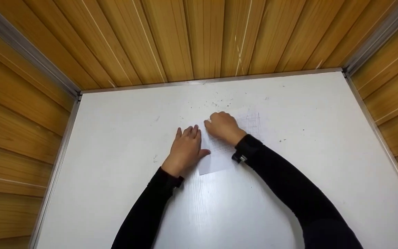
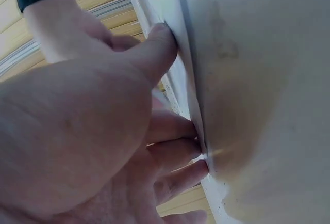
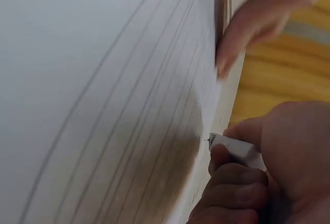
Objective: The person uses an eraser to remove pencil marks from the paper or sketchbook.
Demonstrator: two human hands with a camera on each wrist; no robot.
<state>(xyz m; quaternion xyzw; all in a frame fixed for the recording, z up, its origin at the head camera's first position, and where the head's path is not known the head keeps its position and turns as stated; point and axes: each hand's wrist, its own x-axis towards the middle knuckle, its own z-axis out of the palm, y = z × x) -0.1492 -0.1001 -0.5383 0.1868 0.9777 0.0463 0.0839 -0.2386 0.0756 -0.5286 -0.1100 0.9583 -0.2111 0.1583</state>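
Note:
A white sheet of paper (image 1: 216, 164) with a grid of pencil lines lies on the white table. My left hand (image 1: 186, 149) rests flat along the sheet's left edge, fingers extended and thumb spread onto the paper. In the left wrist view its fingertips (image 2: 198, 170) press at that edge. My right hand (image 1: 224, 127) is over the upper left part of the sheet, fingers curled. Seen from the right wrist, it grips a white eraser (image 3: 233, 148) between thumb and fingers, with a dark smudge on the eraser's tip, close to the ruled lines.
Dark eraser crumbs (image 1: 216, 103) are scattered on the table (image 1: 116, 138) beyond the paper, with a few more to the right and left. Wood-patterned panels (image 1: 206, 41) in metal frames enclose the table at the back and both sides.

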